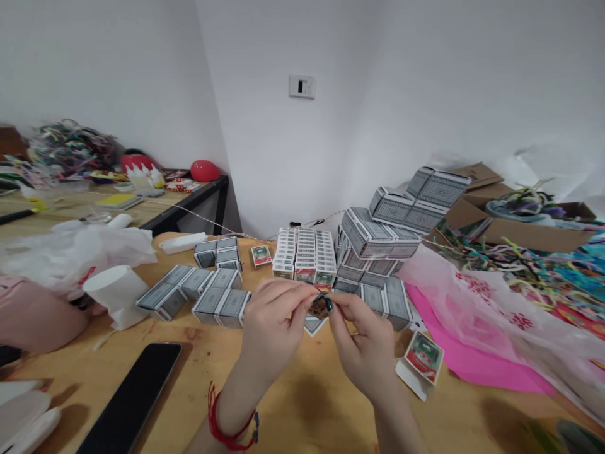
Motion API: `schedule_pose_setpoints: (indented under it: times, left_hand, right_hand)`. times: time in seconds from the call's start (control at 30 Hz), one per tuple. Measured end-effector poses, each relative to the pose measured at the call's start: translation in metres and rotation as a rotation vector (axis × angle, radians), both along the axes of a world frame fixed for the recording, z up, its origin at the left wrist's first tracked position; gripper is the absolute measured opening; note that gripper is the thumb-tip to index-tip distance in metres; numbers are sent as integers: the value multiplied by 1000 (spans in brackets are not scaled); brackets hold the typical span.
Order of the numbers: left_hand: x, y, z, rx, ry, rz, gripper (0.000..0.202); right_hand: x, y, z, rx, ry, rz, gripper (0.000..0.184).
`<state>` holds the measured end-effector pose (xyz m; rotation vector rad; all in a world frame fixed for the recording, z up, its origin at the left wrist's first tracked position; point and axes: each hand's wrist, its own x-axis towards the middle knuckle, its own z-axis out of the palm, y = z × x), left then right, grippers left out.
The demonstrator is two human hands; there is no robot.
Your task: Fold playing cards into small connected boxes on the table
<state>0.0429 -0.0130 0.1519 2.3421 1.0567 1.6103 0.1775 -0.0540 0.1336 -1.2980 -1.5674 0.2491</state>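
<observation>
— What lies closest?
— A black phone [130,400], flat on the wooden table [306,410], left of the wrists.
— And the hands?
— The left hand [271,328] and right hand [366,343] meet above the table. The fingertips of both are pinched shut on a small brown thing [320,307]. What it is, I cannot tell.
— Beyond them?
— An open red-and-green box [424,358] to the right, grey packs [220,307] behind, then a stack of small boxes [305,252], with a wall switch [302,86] farthest
</observation>
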Motion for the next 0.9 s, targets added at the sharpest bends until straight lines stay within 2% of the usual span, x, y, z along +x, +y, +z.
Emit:
schedule_pose_setpoints:
  times: [0.2,0.33,0.5,0.73,0.9]
  left_hand:
    - [-9,6,0,-158,-34,-34,13]
    - [-12,9,4,-196,-39,-102,14]
    - [-8,7,5,-219,5,-103,6]
    - [-7,5,3,-141,-29,100,8]
    - [-10,4,4,-74,-54,75,5]
  right_hand:
    - [1,2,3,-75,44,149,24]
    - [5,4,3,-97,56,236,26]
    - [5,6,-1,-61,53,166,20]
    - [3,4,-2,4,-35,126,22]
    - [4,1,-1,24,-62,114,22]
